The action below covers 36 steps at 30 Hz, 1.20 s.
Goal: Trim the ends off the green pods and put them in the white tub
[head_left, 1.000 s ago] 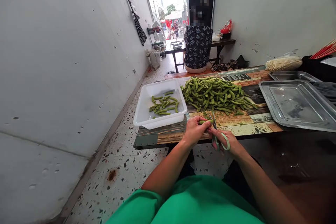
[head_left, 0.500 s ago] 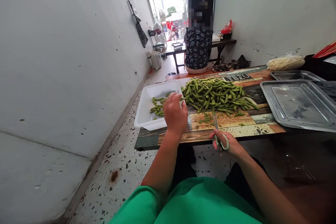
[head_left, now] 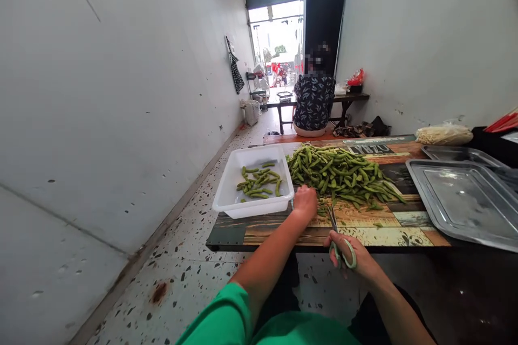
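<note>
In the head view my right hand [head_left: 348, 252] grips a pair of scissors [head_left: 343, 254] with pale green handles. Their blades point away from me over the table, only slightly apart. My left hand [head_left: 305, 203] is at the near left edge of a heap of green bean pods [head_left: 340, 172], just right of a white plastic tub [head_left: 220, 198]. Its fingers look curled under, and whatever they hold is hidden. Several pods [head_left: 262, 180] lie inside the tub. Trimmed bits [head_left: 324, 210] are scattered on the wood between my hands.
The patchwork wooden table [head_left: 267, 234] carries metal trays [head_left: 465, 199] at the right and a bag of pale sticks [head_left: 444, 133] behind them. Beyond the table a person [head_left: 313, 102] sits with their back to me. A white wall [head_left: 141, 91] runs along the left.
My left hand has moved from over the tub rightward to the table beside the pods. The scissors stay in my right hand. The camera has tilted up.
</note>
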Tool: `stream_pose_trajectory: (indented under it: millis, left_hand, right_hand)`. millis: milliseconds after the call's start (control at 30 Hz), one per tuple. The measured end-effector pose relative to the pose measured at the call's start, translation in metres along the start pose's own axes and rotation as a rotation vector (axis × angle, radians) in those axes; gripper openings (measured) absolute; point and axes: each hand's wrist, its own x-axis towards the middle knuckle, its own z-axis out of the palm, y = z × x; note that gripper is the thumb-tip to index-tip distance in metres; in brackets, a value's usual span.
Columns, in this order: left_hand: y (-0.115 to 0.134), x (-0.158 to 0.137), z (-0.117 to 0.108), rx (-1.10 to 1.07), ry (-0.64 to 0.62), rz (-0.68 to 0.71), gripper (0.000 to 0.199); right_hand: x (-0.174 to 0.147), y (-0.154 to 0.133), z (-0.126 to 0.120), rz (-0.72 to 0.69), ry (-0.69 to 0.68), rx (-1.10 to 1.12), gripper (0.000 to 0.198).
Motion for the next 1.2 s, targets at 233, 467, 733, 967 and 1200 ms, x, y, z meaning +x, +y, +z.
stream_pose_trajectory:
  millis: [233, 467, 733, 967, 1200]
  left_hand:
    - [-0.013, -0.017, -0.007, -0.079, -0.013, -0.060, 0.032]
    - [-0.010, -0.049, 0.000, -0.442, 0.074, 0.088, 0.024]
    - [-0.015, -0.050, 0.005, -0.328, 0.283, 0.058, 0.031]
    - [-0.015, -0.054, 0.005, -0.655, 0.123, 0.060, 0.011]
    - [-0.023, -0.048, 0.013, -1.004, 0.052, -0.007, 0.013]
  right_hand:
    - [0.007, 0.007, 0.003, 0.003, -0.041, -0.042, 0.077]
    - [0.000, -0.004, 0.008, 0.011, -0.014, -0.052, 0.074]
    - [0.006, 0.001, 0.009, 0.019, -0.007, -0.054, 0.074]
    - [0.005, -0.003, 0.007, -0.006, 0.008, -0.066, 0.073]
    - [0.001, -0.008, 0.003, -0.023, 0.036, -0.065, 0.070]
